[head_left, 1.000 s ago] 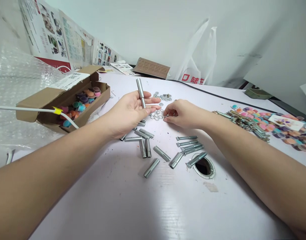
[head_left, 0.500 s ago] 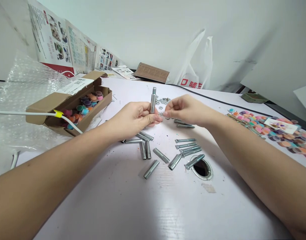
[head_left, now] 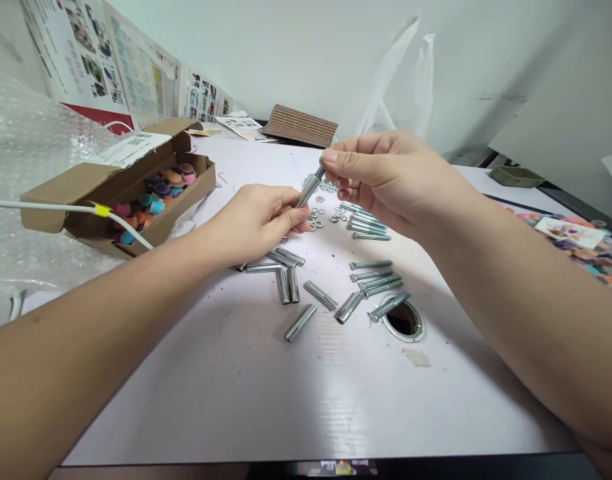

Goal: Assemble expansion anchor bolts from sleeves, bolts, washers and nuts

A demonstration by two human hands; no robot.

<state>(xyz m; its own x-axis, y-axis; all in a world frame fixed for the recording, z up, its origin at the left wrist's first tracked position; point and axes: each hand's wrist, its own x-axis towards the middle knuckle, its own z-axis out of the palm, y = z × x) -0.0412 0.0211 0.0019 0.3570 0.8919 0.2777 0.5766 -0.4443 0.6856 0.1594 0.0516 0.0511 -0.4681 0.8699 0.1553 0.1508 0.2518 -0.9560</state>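
Note:
A metal sleeve anchor bolt (head_left: 309, 190) is pinched between the thumb and fingers of my left hand (head_left: 266, 220), its threaded end tilted up to the right. My right hand (head_left: 386, 170) is closed at that threaded tip, thumb and forefinger together; anything small between them is hidden. Beneath the hands lie loose washers (head_left: 319, 224) and several nuts (head_left: 320, 199). To the right are several bolts with flared ends (head_left: 371, 274). Nearer to me lie several slotted metal sleeves (head_left: 301, 323), some partly behind my left hand.
An open cardboard box (head_left: 186, 200) of small colourful pots stands at left beside bubble wrap (head_left: 16, 167), with a white cable (head_left: 51, 207) across it. A round hole (head_left: 409, 327) pierces the table at right. More colourful pieces (head_left: 596, 263) and a plastic bag (head_left: 423, 87) lie beyond.
My right hand has risen from beside the washers to the bolt's threaded tip. The bolt, upright before, now leans right in my left hand. The view has shifted slightly.

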